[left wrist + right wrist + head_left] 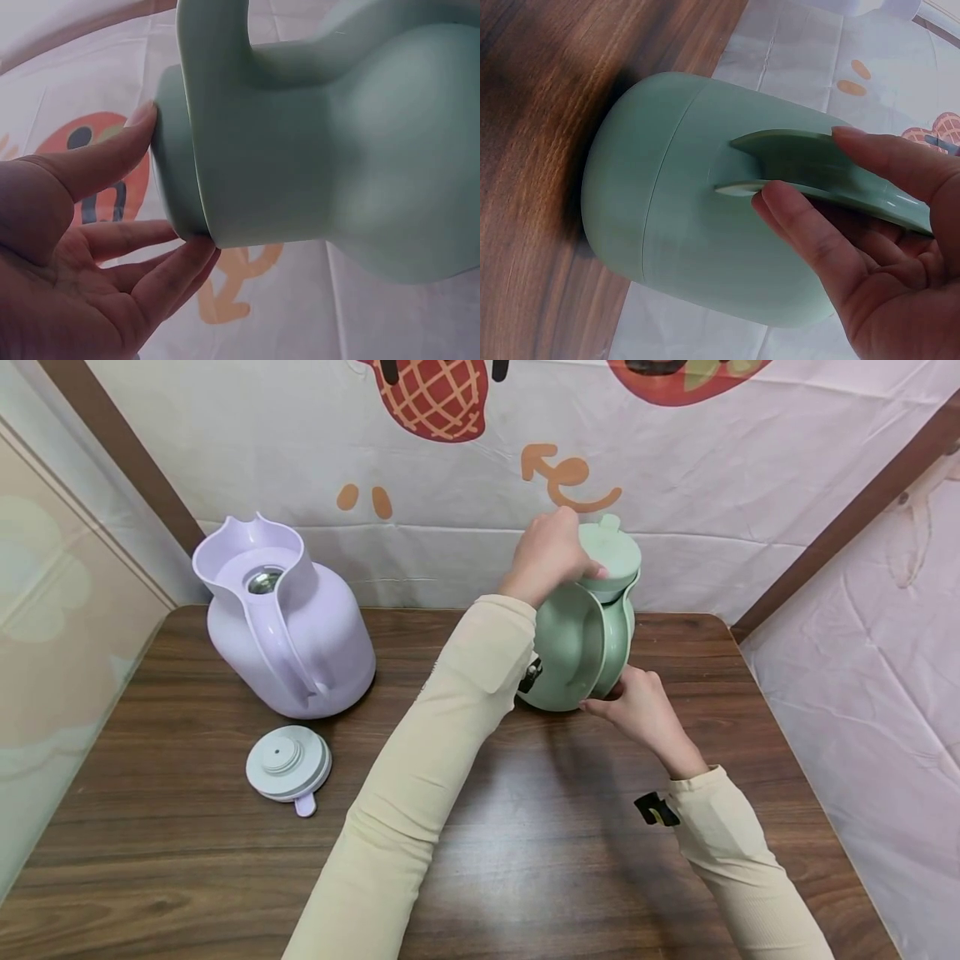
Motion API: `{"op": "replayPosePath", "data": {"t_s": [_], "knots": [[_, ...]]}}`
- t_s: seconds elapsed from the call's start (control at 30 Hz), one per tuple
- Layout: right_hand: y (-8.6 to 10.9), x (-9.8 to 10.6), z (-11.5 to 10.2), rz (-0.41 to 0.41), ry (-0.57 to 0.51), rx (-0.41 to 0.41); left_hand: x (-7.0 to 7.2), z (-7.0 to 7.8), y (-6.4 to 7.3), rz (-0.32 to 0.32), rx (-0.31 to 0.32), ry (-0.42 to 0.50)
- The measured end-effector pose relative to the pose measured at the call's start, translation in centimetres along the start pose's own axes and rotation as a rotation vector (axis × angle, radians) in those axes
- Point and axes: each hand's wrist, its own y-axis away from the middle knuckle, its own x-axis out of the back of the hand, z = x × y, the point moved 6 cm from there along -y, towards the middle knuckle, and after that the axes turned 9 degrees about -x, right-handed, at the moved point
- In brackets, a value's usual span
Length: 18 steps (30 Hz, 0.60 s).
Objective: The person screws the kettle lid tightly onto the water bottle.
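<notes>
At the counter's (540, 877) back right, the left grip (551, 552) is holding the lid (618, 552) of the green jug (562, 647) and the right grip (645, 710) is pinching its handle (615, 643); the person is probably fitting or loosening that lid, the next move likely needing a steadied jug. Farther left, an open lavender jug (341, 643) is standing behind an upturned stopper (288, 764)

An open lavender jug (318, 639) stands far left on the brown bench (525, 868), a grey lid (288, 764) nearer; printed cloth (442, 560) hangs behind.
</notes>
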Motion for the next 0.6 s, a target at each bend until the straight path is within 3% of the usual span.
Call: {"op": "replayPosePath", "data": {"t_s": [0.6], "knots": [[0.12,-0.13,0.03,0.001,-0.003,0.009,0.14,-0.71,-0.47,-0.018,-0.093,0.064]]}}
